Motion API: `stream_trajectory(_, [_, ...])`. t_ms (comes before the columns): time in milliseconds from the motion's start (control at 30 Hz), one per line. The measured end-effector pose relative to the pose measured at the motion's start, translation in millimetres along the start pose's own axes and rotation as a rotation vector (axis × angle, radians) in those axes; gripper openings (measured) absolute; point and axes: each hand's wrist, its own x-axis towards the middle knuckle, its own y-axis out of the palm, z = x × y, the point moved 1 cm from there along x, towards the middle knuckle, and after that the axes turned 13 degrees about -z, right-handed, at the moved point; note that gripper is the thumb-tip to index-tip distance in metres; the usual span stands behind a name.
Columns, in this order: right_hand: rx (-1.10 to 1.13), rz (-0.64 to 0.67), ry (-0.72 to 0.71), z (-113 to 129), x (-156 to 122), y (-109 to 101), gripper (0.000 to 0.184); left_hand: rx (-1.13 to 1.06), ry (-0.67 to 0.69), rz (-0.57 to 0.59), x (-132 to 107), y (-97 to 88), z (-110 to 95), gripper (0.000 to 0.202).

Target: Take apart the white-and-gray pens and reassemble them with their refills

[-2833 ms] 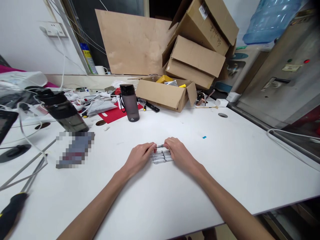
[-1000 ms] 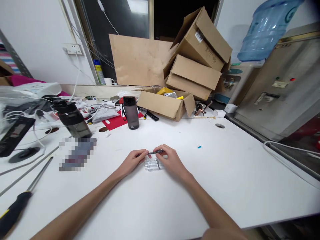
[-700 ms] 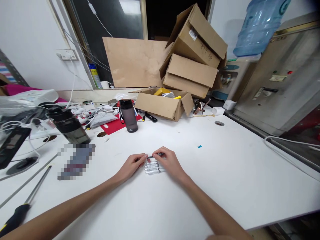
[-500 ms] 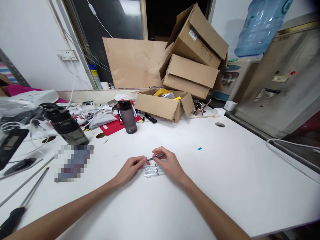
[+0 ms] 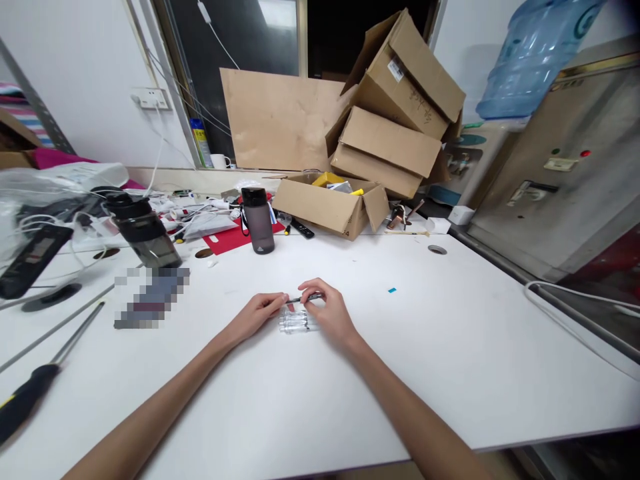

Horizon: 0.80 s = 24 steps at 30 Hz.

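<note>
A slim dark pen (image 5: 296, 301) spans the gap between my two hands, slightly tilted. At its left end, my left hand (image 5: 258, 313) is closed in a pinch of thumb and fingers. My right hand (image 5: 329, 312) grips the right part of the pen between thumb and fingertips. Just below the pen, several clear plastic pens (image 5: 295, 323) lie side by side on the white table (image 5: 280, 400). Their right ends are partly hidden behind my right hand.
A dark water bottle (image 5: 259, 223), a second bottle (image 5: 145, 233) and an open cardboard box (image 5: 315, 205) stand farther back. To the left lie a screwdriver (image 5: 35, 393) and a blurred-out flat item (image 5: 153, 300). A small blue scrap (image 5: 392, 290) is right of my hands.
The camera view has shifted, so the table, hands and clear pens appear higher in the picture. Both hands keep nearly the same pose on the dark pen.
</note>
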Motion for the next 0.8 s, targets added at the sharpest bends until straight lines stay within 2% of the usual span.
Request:
stream_trajectory(267, [-0.036,-0.074,-0.013,-3.5,4.8,-7.8,0.035,0.028,0.003,-0.011,-2.4,-0.7,0.5,0.060])
stream_trajectory(467, [-0.023,-0.008,0.007,6.1,8.0,-11.8,0.029,0.000,0.042,-0.081,-3.6,-2.3,-4.4,0.061])
stream_trajectory(567, [-0.062,-0.044,-0.011,10.0,5.8,-12.0,0.020,0.008,0.053,-0.085,-4.0,-2.1,-6.5,0.058])
stream_trajectory(800, [-0.089,-0.109,-0.031,11.7,7.1,-17.5,0.021,-0.054,0.043,-0.072,-3.8,-1.9,-6.6,0.054])
